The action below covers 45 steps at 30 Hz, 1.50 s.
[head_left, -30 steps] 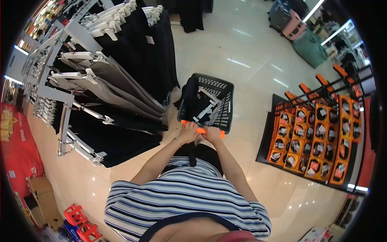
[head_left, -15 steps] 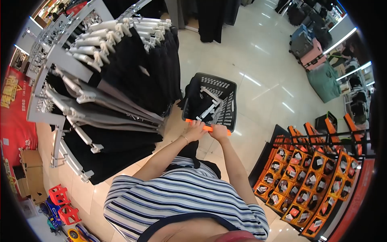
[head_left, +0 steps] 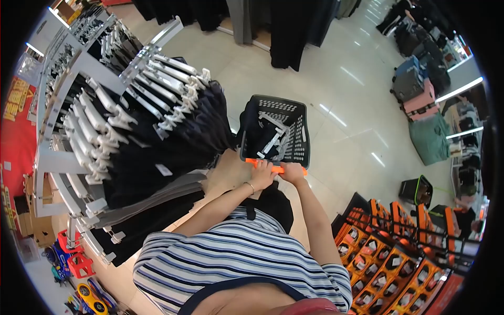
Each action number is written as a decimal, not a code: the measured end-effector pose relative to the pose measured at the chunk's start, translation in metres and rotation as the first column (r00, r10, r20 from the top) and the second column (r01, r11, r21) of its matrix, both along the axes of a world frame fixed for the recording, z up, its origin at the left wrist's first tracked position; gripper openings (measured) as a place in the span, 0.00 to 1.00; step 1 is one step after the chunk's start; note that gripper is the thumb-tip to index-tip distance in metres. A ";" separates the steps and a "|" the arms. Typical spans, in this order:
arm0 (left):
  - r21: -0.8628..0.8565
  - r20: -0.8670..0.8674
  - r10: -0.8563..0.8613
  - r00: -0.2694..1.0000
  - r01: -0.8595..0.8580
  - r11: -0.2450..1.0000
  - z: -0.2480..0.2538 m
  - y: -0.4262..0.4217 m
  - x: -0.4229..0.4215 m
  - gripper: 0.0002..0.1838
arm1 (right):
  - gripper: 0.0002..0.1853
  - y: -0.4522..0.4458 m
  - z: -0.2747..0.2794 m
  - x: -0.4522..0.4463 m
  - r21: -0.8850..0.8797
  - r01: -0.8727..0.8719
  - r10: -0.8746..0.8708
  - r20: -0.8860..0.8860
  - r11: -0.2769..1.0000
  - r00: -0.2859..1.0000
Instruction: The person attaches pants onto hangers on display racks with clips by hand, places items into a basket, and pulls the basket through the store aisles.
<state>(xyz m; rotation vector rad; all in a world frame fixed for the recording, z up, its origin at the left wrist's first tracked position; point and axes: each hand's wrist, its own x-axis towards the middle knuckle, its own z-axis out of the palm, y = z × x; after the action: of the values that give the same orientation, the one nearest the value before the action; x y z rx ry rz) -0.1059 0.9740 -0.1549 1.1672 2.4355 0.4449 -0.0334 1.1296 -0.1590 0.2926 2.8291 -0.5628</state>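
My left hand [head_left: 261, 176] is wrapped round the orange handle [head_left: 278, 169] of a dark grey basket [head_left: 301, 128]. Close beside it, my right hand [head_left: 293, 172] grips the same handle near its right end. Inside the basket lie black cloth [head_left: 253, 129] and white hangers [head_left: 273, 143], with some clear plastic by them. Part of the black cloth hangs over the basket's left rim. The fingertips of both hands are partly hidden round the handle.
On the left stands a rack of black and grey trousers [head_left: 173, 157] on white hangers, close to the basket. An orange display shelf [head_left: 386, 262] is at the lower right. Suitcases [head_left: 420, 97] and a green bag [head_left: 429, 139] stand at the right; dark clothes [head_left: 287, 37] hang ahead.
The rack and the orange shelf have shifted down the view, and more hanging clothes show ahead. The basket and both hands keep nearly the same place before my body.
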 end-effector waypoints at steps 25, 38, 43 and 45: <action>-0.048 0.071 0.496 0.865 -0.494 0.868 -0.082 0.181 -0.217 0.21 | 0.12 0.200 -0.082 -0.312 -0.044 -0.510 0.511 0.046 0.859 0.858; -0.089 0.059 0.594 0.802 -0.589 0.803 -0.098 0.194 -0.405 0.22 | 0.12 0.208 -0.114 -0.517 -0.039 -0.625 0.626 0.050 0.780 0.778; -0.086 0.078 0.618 0.782 -0.612 0.786 -0.109 0.188 -0.445 0.22 | 0.12 0.199 -0.125 -0.561 -0.031 -0.622 0.623 0.084 0.782 0.778; -0.071 0.056 0.631 0.774 -0.627 0.776 -0.110 0.190 -0.468 0.20 | 0.12 0.202 -0.137 -0.584 -0.050 -0.633 0.635 0.045 0.773 0.772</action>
<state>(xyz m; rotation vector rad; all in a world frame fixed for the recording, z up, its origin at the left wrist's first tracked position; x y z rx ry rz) -0.5742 1.1638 -0.2646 0.2578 2.7031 0.5993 -0.6169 1.3319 -0.2962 -0.6344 2.6114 -0.4257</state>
